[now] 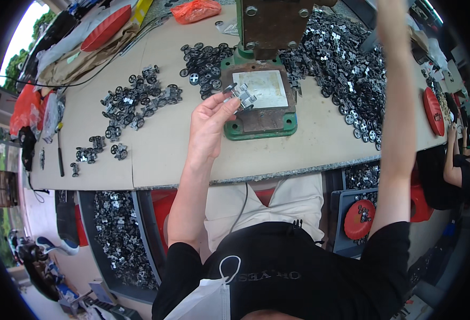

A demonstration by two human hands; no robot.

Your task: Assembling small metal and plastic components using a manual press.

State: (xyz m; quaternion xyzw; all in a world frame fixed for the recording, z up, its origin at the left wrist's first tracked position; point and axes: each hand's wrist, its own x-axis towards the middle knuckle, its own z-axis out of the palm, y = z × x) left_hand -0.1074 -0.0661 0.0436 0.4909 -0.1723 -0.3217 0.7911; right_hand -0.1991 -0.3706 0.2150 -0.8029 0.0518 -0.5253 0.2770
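Between thumb and fingers, my left hand [207,125] pinches a small grey toy-car chassis [244,98] with a black wheel on one end. The chassis is over the pale plate [271,88] on the green base [256,133] of a bench press [272,26], whose dark ram hangs above and behind it. My right arm stretches far up to the right, and my right hand [392,13] is cut off by the top edge, so its fingers are hidden. Black wheels [205,64] lie loosely piled just left of the press.
Wheeled chassis [133,98] lie scattered on the left of the table. A large heap of grey and black parts [336,53] covers the right. Crates of parts [123,240] stand below the front edge [267,178]. Another person's arm [451,160] shows at far right.
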